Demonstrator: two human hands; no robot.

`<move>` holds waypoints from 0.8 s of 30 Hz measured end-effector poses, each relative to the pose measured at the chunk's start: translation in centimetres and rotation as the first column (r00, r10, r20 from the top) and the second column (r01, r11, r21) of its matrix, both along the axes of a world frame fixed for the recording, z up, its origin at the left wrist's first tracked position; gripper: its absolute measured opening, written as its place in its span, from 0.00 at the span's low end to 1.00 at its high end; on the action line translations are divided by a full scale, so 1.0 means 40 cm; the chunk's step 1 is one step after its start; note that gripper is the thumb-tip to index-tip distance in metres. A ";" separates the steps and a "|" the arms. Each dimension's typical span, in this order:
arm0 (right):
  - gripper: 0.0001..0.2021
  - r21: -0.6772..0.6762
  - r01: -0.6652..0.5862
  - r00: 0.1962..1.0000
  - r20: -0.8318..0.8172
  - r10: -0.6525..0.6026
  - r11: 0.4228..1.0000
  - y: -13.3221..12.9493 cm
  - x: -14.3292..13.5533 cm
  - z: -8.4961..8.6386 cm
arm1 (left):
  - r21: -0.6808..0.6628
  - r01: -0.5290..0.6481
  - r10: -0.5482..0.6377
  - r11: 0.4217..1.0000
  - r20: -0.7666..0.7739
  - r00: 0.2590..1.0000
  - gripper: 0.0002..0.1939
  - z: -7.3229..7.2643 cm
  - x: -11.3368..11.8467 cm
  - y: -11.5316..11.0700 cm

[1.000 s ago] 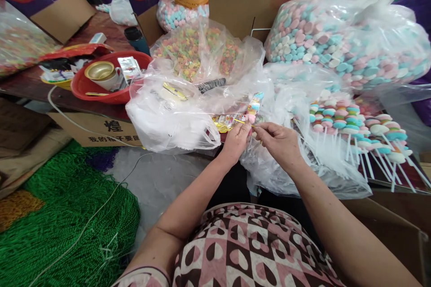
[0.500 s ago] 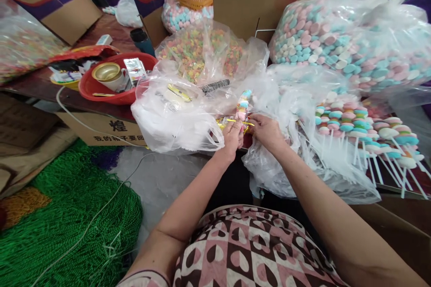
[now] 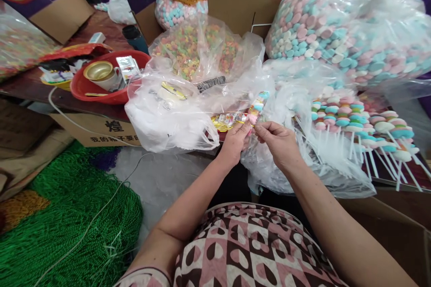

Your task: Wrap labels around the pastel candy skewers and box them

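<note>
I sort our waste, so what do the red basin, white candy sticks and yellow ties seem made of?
Red basin: probably plastic, smooth and lightly glossy. White candy sticks: likely plastic, smooth and evenly white, possibly paper. Yellow ties: perhaps metallic film, given their golden shine.

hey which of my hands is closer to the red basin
Left. Your left hand, holding the candy, is to the right of the red basin, past the white bag; your right hand is farther right, beyond your left.
</note>
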State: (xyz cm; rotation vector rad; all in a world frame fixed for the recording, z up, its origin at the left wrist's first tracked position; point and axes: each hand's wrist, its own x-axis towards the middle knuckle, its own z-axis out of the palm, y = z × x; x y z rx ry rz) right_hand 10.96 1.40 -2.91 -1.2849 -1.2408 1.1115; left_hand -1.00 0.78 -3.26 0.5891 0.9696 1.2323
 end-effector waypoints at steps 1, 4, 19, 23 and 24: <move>0.11 -0.015 -0.014 0.999 -0.040 0.013 1.000 -0.006 0.004 0.004 | 0.029 0.067 -0.068 0.997 0.037 0.997 0.18 0.004 0.001 -0.005; 0.14 -0.061 -0.069 0.990 -0.129 0.061 0.996 -0.026 0.025 0.021 | 0.076 0.247 -0.254 0.966 0.092 0.963 0.20 0.021 -0.003 -0.022; 0.12 -0.012 -0.380 0.865 -0.359 0.351 0.925 -0.054 0.123 0.006 | 0.039 0.711 -0.670 0.702 0.374 0.641 0.18 0.050 0.014 -0.068; 0.12 0.040 -0.144 0.936 -0.320 0.150 0.989 -0.050 0.105 -0.010 | 0.034 0.608 -0.581 0.793 0.341 0.739 0.18 0.048 0.032 -0.070; 0.12 0.057 -0.091 0.955 -0.278 0.103 0.994 -0.051 0.099 -0.013 | 0.024 0.560 -0.538 0.828 0.313 0.783 0.19 0.050 0.039 -0.071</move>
